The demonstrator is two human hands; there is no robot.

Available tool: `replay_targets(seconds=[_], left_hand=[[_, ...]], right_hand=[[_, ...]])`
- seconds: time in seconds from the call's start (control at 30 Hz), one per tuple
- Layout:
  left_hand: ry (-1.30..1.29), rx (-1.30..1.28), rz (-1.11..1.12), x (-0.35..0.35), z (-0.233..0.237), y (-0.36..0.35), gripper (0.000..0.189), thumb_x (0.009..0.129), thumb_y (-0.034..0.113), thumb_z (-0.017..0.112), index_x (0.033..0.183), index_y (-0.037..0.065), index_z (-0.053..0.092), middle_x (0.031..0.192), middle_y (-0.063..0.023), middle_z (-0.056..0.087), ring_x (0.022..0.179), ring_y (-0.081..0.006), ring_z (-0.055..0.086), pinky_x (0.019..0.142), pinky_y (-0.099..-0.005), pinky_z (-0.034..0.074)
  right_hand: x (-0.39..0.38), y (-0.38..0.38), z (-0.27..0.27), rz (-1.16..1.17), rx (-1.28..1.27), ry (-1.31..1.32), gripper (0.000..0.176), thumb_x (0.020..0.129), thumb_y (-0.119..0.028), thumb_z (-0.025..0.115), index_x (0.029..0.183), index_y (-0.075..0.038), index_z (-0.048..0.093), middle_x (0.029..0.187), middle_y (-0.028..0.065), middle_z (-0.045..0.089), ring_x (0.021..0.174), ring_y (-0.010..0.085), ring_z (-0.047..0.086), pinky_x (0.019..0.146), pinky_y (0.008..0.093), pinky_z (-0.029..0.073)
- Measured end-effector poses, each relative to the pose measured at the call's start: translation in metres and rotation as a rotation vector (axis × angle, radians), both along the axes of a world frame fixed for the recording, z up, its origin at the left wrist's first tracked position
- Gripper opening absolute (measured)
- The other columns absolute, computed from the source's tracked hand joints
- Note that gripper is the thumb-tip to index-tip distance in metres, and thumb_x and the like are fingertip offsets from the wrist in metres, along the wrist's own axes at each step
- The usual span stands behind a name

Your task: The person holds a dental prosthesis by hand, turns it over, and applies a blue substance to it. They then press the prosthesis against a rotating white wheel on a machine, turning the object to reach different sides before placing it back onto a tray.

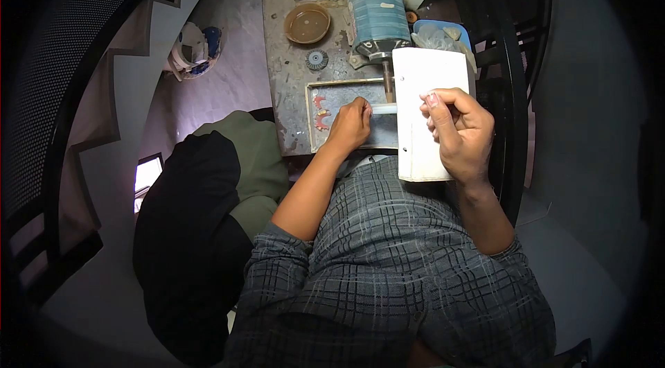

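Note:
My left hand (351,125) is closed at the left end of a short whitish strip (384,109), whose other end passes out of sight at a white panel (424,139). The spindle (388,80) of a blue motor (379,14) points down towards this strip. My right hand (463,125) is over the panel, its thumb and fingertips pressed together; what they hold, if anything, I cannot make out. Left of my left hand, two pink denture-like pieces (320,118) lie in a shallow framed tray (311,101).
A round brown dish (307,23) and a small dark toothed wheel (316,59) sit on the stained worktable (280,66). A blue container (454,30) with plastic bags stands right of the motor. On the left are a person in dark clothing (190,195) and a bucket (194,49).

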State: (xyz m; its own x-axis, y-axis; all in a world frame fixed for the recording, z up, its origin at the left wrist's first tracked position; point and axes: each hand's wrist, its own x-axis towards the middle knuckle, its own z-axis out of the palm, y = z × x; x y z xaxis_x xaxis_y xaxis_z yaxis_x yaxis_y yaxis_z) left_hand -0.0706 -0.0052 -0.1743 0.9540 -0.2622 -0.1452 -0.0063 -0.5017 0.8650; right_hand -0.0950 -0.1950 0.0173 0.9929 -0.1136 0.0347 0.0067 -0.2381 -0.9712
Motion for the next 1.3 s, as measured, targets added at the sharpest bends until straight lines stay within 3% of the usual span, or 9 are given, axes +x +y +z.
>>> replay_targets(seconds=[0.1, 0.2, 0.27, 0.8, 0.87, 0.97, 1.3], left_hand=[[0.002, -0.002, 0.002, 0.0, 0.0, 0.0, 0.009, 0.092, 0.004, 0.058, 0.094, -0.005, 0.06, 0.084, -0.0295, 0.065, 0.081, -0.0484, 0.064, 0.072, -0.0505, 0.051], [0.006, -0.002, 0.005, 0.001, 0.0, 0.0, 0.01, 0.092, 0.005, 0.058, 0.094, -0.005, 0.06, 0.084, -0.0297, 0.066, 0.081, -0.0487, 0.064, 0.072, -0.0507, 0.051], [0.003, 0.005, 0.004, 0.002, 0.0, 0.0, 0.01, 0.093, 0.006, 0.058, 0.094, -0.005, 0.06, 0.085, -0.0299, 0.066, 0.081, -0.0489, 0.065, 0.073, -0.0509, 0.051], [0.027, 0.072, 0.013, 0.003, 0.003, -0.005, 0.012, 0.093, 0.007, 0.058, 0.093, -0.005, 0.061, 0.084, -0.0309, 0.066, 0.081, -0.0495, 0.065, 0.074, -0.0521, 0.051], [0.03, 0.08, 0.013, 0.003, 0.005, -0.005, 0.012, 0.093, 0.006, 0.058, 0.093, -0.005, 0.061, 0.084, -0.0308, 0.066, 0.081, -0.0495, 0.065, 0.074, -0.0521, 0.051], [0.018, 0.065, 0.01, 0.004, 0.003, -0.004, 0.01, 0.092, 0.005, 0.058, 0.093, -0.005, 0.06, 0.084, -0.0307, 0.065, 0.081, -0.0491, 0.064, 0.074, -0.052, 0.051], [0.012, 0.0, 0.019, 0.001, 0.013, -0.004, 0.008, 0.091, 0.002, 0.058, 0.091, -0.005, 0.059, 0.08, -0.0277, 0.065, 0.078, -0.0474, 0.064, 0.072, -0.0501, 0.05]], right_hand=[[0.0, 0.0, -0.001, 0.002, 0.018, -0.005, 0.012, 0.094, -0.009, 0.067, 0.094, 0.002, 0.07, 0.078, 0.0051, 0.07, 0.067, 0.0054, 0.062, 0.06, 0.0209, 0.048], [0.0, 0.0, -0.002, 0.043, 0.016, -0.024, 0.015, 0.099, -0.01, 0.062, 0.098, 0.004, 0.068, 0.08, 0.004, 0.065, 0.063, 0.0015, 0.052, 0.053, 0.0154, 0.04], [0.0, 0.0, 0.001, 0.01, 0.01, -0.001, 0.012, 0.094, -0.009, 0.067, 0.094, 0.002, 0.07, 0.078, 0.0057, 0.07, 0.069, 0.0062, 0.063, 0.061, 0.0211, 0.049], [0.001, -0.001, 0.001, 0.018, -0.003, 0.003, 0.011, 0.094, -0.007, 0.066, 0.093, 0.003, 0.069, 0.079, 0.0067, 0.07, 0.07, 0.0067, 0.064, 0.062, 0.0217, 0.05], [0.0, -0.002, -0.001, 0.048, 0.007, -0.025, 0.015, 0.098, -0.01, 0.062, 0.098, 0.003, 0.069, 0.079, 0.0034, 0.065, 0.063, 0.0014, 0.054, 0.055, 0.0156, 0.042], [0.0, -0.002, 0.0, 0.02, -0.004, -0.006, 0.011, 0.094, -0.007, 0.065, 0.093, 0.003, 0.07, 0.079, 0.0063, 0.07, 0.069, 0.0066, 0.064, 0.061, 0.0212, 0.049], [0.001, -0.002, 0.0, 0.026, -0.012, -0.012, 0.011, 0.093, -0.008, 0.066, 0.092, 0.003, 0.07, 0.078, 0.0061, 0.069, 0.067, 0.0068, 0.063, 0.059, 0.0216, 0.05]])
